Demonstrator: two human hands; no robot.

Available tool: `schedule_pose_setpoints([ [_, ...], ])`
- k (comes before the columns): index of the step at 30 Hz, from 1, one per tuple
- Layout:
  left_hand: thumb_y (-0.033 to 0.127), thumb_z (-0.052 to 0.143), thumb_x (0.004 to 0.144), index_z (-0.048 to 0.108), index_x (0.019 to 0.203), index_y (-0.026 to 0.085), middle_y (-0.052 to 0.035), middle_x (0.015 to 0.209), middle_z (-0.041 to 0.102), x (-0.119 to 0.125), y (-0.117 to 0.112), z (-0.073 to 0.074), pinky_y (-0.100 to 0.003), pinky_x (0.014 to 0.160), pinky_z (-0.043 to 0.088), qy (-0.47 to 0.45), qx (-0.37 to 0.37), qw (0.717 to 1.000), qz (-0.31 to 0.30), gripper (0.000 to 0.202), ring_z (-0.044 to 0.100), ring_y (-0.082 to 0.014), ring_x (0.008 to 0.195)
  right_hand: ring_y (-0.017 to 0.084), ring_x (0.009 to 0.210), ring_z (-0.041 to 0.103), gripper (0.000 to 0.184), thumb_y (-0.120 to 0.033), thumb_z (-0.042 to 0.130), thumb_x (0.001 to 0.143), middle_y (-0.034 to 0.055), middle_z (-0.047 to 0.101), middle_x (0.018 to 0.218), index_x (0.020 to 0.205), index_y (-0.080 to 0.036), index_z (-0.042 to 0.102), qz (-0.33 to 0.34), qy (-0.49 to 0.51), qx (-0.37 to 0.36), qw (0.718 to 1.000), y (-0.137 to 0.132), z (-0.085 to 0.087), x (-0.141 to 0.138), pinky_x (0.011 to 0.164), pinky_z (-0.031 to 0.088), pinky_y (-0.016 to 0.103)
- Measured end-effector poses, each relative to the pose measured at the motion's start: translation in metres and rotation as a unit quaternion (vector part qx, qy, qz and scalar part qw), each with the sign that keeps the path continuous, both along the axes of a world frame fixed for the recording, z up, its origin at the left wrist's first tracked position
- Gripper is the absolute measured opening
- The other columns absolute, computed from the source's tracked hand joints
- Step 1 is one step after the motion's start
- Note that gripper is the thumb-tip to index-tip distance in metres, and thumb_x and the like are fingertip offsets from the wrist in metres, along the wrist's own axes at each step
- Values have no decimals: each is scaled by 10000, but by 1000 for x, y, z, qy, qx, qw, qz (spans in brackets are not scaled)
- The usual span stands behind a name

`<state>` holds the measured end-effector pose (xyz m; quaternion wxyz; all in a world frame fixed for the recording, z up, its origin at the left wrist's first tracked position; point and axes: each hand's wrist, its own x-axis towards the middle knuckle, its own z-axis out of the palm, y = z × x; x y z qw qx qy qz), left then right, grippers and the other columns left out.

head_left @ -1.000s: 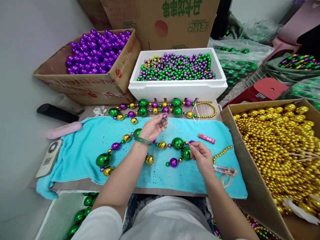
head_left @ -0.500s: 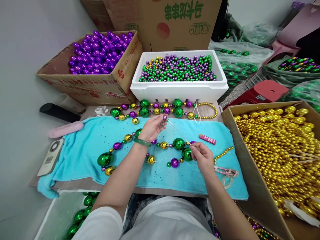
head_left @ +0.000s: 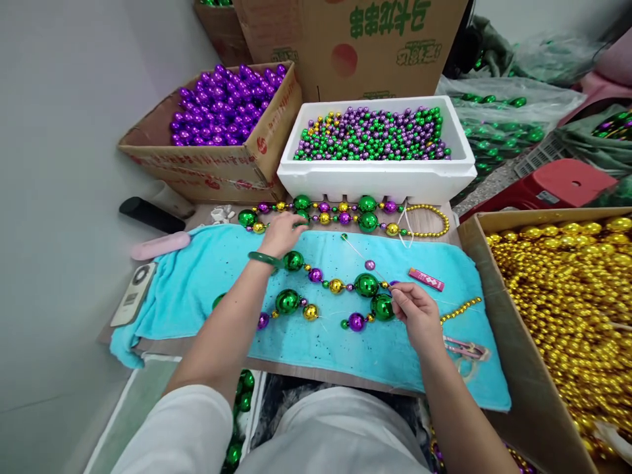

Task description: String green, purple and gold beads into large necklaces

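My right hand (head_left: 415,313) pinches a thin pale needle (head_left: 356,249) slanting up and left over the towel. A small purple bead (head_left: 370,264) is partway along it, and a small green bead (head_left: 344,237) is at its far end. My left hand (head_left: 285,232), with a green bangle at the wrist, is over the lower row of a bead necklace (head_left: 344,218), fingers loosely spread by a large green ball. Its fingertips are partly hidden. Below, another bead strand (head_left: 336,286) with large green balls (head_left: 366,285) lies on the turquoise towel (head_left: 316,355).
Behind the necklace stands a white foam box (head_left: 378,181) of small beads. A carton (head_left: 197,161) of purple beads is at left, a carton (head_left: 523,329) of gold beads at right. Pink-handled snips (head_left: 467,347) and a magenta packet (head_left: 425,279) lie on the towel.
My left hand has left the needle's tip and moved left to the necklace. The purple bead now sits farther down the needle, with a green bead showing at its end. The view has shifted left.
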<state>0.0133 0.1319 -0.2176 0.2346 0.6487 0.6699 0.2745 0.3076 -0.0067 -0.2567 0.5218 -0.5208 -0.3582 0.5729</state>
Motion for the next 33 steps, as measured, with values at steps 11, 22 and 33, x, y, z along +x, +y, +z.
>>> schedule_pose_setpoints([
  [11, 133, 725, 640, 635, 761, 166, -78, 836, 640, -34, 2, -26, -424, 953, 448, -34, -62, 996, 54, 155, 605, -306, 1022, 78, 415, 404, 228, -389, 704, 717, -50, 502, 457, 760, -176, 634, 0, -6, 14, 1000, -2, 6, -7, 408, 292, 208],
  [22, 298, 563, 907, 673, 862, 110, -100, 851, 716, 51, -43, 10, -177, 604, 527, -656, -215, 720, 69, 223, 651, -100, 678, 94, 431, 429, 219, -390, 703, 740, -42, 492, 463, 754, -181, 638, 1, -50, 49, 998, -6, 12, -16, 430, 338, 231],
  [33, 321, 562, 915, 669, 849, 116, -98, 877, 716, 58, -49, 13, -179, 610, 527, -682, -211, 697, 65, 241, 646, -99, 688, 90, 419, 417, 213, -379, 697, 736, -44, 486, 448, 726, -175, 637, -10, -59, 54, 997, -7, 11, -15, 421, 315, 224],
])
